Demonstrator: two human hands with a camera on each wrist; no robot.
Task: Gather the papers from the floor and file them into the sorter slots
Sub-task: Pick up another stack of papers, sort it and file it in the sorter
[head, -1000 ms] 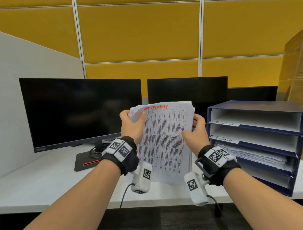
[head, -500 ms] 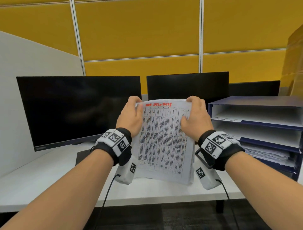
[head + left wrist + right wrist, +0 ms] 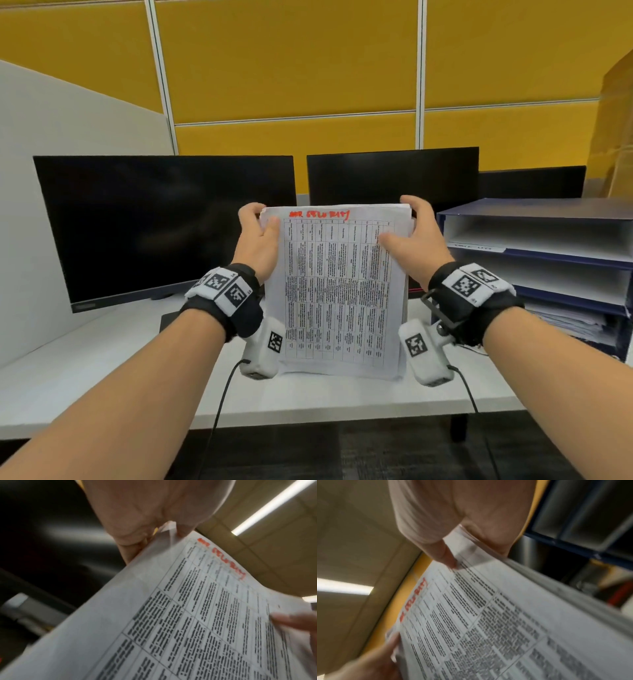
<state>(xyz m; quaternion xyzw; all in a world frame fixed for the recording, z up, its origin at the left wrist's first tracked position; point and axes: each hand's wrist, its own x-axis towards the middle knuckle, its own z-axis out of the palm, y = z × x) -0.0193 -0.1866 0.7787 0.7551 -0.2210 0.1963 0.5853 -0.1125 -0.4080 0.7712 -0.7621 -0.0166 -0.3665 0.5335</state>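
Change: since half a second ago the stack of papers [image 3: 342, 291] stands straighter and squarer on its bottom edge, and both hands have slid from its top edge toward its upper corners.
Left hand [image 3: 257, 236]: grip holding the stack's upper left corner, thumb on the printed face, fingers behind.
Right hand [image 3: 416, 240]: grip holding the stack's upper right corner, thumb on the printed face, fingers curled over the top.
Stack: upright, long axis vertical, bottom edge resting on the surface [image 3: 102, 370], red handwriting along the top.
Key relation: the sorter [image 3: 534, 260] stands just right of the stack, its slots opening toward the person; the right hand is the nearer to it. The stack would have to be laid flat, long axis running into a slot, before it can go in.
Slots: upper two look nearly empty, the third holds a pile of sheets; labels too small to read.
Step, as judged: squaring the sheets before filing.
Surface: white, left of the sorter, carrying a large dark monitor [image 3: 164, 226] left of the stack and a second one [image 3: 390, 178] behind it.
Room: yellow wall panels [image 3: 291, 61] behind the sorter, grey partition [image 3: 68, 126] far left of it.
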